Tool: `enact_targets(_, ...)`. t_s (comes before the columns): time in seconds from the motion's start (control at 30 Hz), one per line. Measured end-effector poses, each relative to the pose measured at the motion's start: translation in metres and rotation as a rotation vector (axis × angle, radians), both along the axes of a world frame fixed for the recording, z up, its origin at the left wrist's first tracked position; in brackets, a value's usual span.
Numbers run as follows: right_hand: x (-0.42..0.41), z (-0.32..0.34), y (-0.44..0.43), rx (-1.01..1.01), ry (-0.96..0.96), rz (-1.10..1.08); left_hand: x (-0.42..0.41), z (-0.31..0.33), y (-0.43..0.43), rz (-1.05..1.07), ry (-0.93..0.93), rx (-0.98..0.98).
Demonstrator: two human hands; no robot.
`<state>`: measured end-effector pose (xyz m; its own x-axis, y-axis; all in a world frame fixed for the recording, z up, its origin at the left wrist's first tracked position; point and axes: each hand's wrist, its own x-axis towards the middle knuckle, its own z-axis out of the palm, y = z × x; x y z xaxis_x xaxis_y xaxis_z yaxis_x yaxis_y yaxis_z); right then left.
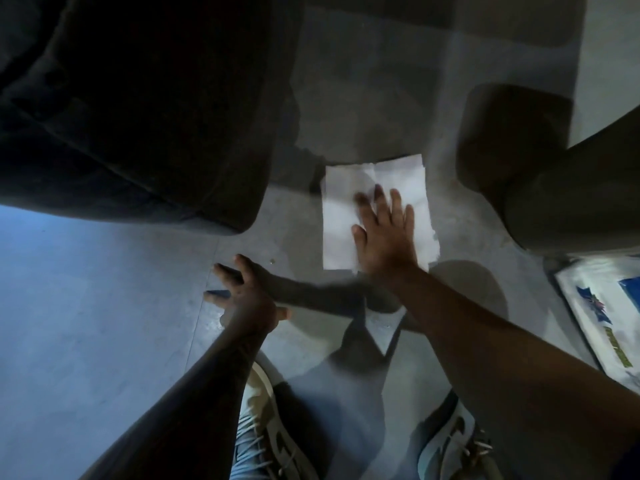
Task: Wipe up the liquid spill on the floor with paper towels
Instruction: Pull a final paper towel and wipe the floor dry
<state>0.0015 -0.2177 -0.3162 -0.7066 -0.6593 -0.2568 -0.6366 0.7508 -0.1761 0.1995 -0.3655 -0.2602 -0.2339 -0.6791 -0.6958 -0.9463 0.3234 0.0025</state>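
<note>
Shoes [273, 424] nearest. Right hand [388, 233] flat, pressing towel [341, 220]; left hand [242, 296] beside it, spread, empty. Blotting seemingly underway; spill unseen.

A white paper towel [349, 216] lies flat on the grey floor [104, 323].

A dark sofa [131, 109] fills the upper left, another dark furniture piece [512, 140] stands right, and pale sneakers [273, 434] show below.

The paper towel [346, 216] lies flat on the floor [104, 306], between a couch [138, 116] to its left and a seat [519, 150] to its right. The right hand [384, 233] rests flat on the towel. The left hand [246, 296] is nearer and to the left. A package [602, 313] lies at far right.
</note>
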Motion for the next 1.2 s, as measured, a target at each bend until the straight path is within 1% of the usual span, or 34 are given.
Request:
enact_targets(0.1, -0.006, 0.001, -0.038, 0.029, 0.025, 0.124, 0.005, -0.003, 0.001, 0.084, 0.050, 0.067)
enact_targets(0.2, 0.011, 0.003, -0.075, 0.024, -0.011, 0.244, 0.012, -0.008, 0.000, 0.110, 0.104, 0.035)
enact_targets(0.27, 0.040, 0.004, -0.090, -0.002, -0.039, 0.364, 0.020, -0.010, 0.001, 0.155, 0.159, -0.001)
enact_targets(0.33, 0.070, 0.001, -0.088, -0.043, -0.029, 0.502, 0.030, -0.010, 0.006, 0.187, 0.175, -0.045)
enact_targets(0.37, 0.082, -0.001, -0.082, -0.060, -0.012, 0.556, 0.034, -0.011, 0.007, 0.191, 0.151, -0.061)
enact_targets(0.47, 0.091, -0.008, -0.049, -0.123, 0.027, 0.648, 0.038, -0.013, 0.006, 0.188, 0.089, -0.048)
enact_targets(0.53, 0.080, -0.012, -0.023, -0.217, 0.056, 0.644, 0.034, -0.014, 0.002, 0.164, 0.061, -0.024)
enact_targets(0.6, 0.059, -0.013, 0.001, -0.234, 0.085, 0.521, 0.031, -0.013, 0.001, 0.161, 0.016, 0.016)
enact_targets(0.67, 0.030, -0.011, 0.015, -0.164, 0.071, 0.353, 0.026, -0.013, 0.002, 0.163, -0.023, 0.036)
enact_targets(0.73, 0.006, -0.006, 0.008, -0.099, 0.076, 0.226, 0.023, -0.012, 0.001, 0.166, -0.039, 0.043)
enact_targets(0.8, -0.004, -0.004, -0.016, -0.022, 0.076, 0.140, 0.022, -0.012, 0.000, 0.177, -0.039, 0.050)
enact_targets(0.87, -0.002, -0.005, -0.044, 0.020, 0.081, 0.108, 0.023, -0.012, 0.000, 0.174, -0.038, 0.053)
enact_targets(0.93, 0.012, -0.006, -0.072, 0.003, 0.064, 0.185, 0.024, -0.012, 0.000, 0.168, -0.033, 0.044)
enact_targets(1.03, 0.059, -0.005, -0.092, -0.070, 0.040, 0.458, 0.024, -0.011, 0.001, 0.152, -0.037, 0.021)
enact_targets(1.13, 0.095, -0.001, -0.067, -0.112, 0.021, 0.617, 0.025, -0.009, 0.000, 0.150, -0.033, 0.028)
enact_targets(1.2, 0.096, -0.003, -0.032, -0.162, 0.015, 0.640, 0.025, -0.010, 0.000, 0.164, -0.007, 0.053)
